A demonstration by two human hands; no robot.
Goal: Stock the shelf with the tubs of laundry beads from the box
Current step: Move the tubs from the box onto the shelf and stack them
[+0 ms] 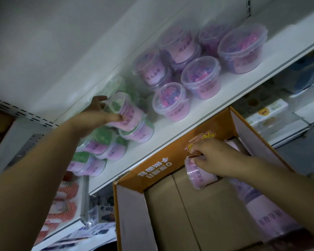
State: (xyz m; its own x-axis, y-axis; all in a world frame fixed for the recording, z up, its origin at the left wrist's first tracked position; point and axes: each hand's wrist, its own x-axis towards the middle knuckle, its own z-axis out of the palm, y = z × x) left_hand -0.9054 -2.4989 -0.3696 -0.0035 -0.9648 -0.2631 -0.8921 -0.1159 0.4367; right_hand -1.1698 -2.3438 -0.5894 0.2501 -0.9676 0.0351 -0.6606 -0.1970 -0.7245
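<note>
My left hand (98,115) reaches up to the white shelf (216,98) and grips a clear tub with a pink label and green beads (124,110), which sits on top of another such tub (138,131). My right hand (208,156) is down in the orange cardboard box (161,162) and pinches the rim of a pink-labelled tub (200,173) lying on its side. Several tubs of pink and purple beads (200,77) stand on the shelf to the right. More green-bead tubs (101,144) are stacked at the left.
The box's open flaps (129,214) stand close under the shelf edge. Another wrapped pink pack (272,216) lies in the box under my right forearm. Lower shelves hold other packaged goods (62,201) at left and boxes (268,113) at right.
</note>
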